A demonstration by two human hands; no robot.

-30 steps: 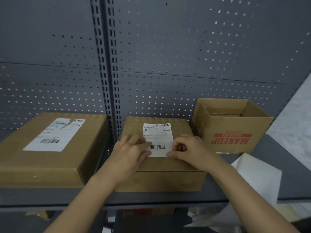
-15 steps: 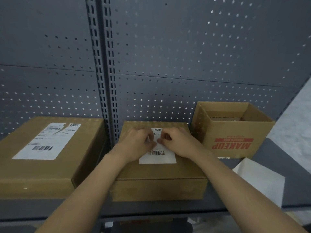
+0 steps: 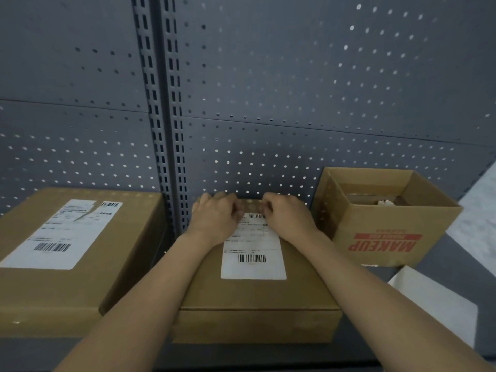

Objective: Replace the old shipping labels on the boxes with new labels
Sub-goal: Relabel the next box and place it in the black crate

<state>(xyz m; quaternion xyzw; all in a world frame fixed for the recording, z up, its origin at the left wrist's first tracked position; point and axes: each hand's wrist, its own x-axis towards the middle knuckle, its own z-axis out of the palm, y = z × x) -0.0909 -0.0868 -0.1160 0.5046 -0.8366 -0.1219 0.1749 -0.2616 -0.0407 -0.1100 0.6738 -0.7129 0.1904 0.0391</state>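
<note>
Grey perforated panelling (image 3: 295, 89) backs a dark shelf (image 3: 456, 253), and on it, dead centre, lies the closed middle box (image 3: 257, 299) with a white shipping label (image 3: 253, 253) flat on its lid. The label's long axis runs from the person straight toward the panel. Its barcode end is nearest and its far short edge is under the hands.

The left hand (image 3: 214, 218) sits at the far left corner and the right hand (image 3: 287, 217) at the far right, equally close. Both have fingers curled in with the tips hidden, so I cannot tell whether they pinch that edge or press it. From the fingers, the whole sheet lies back toward the wrists, so any peel or smoothing would likely run that way.

To the left is a larger box (image 3: 53, 291) with a torn label (image 3: 53, 237). To the right are an open MAKEUP carton (image 3: 383, 237) and a white sheet (image 3: 434, 299).
</note>
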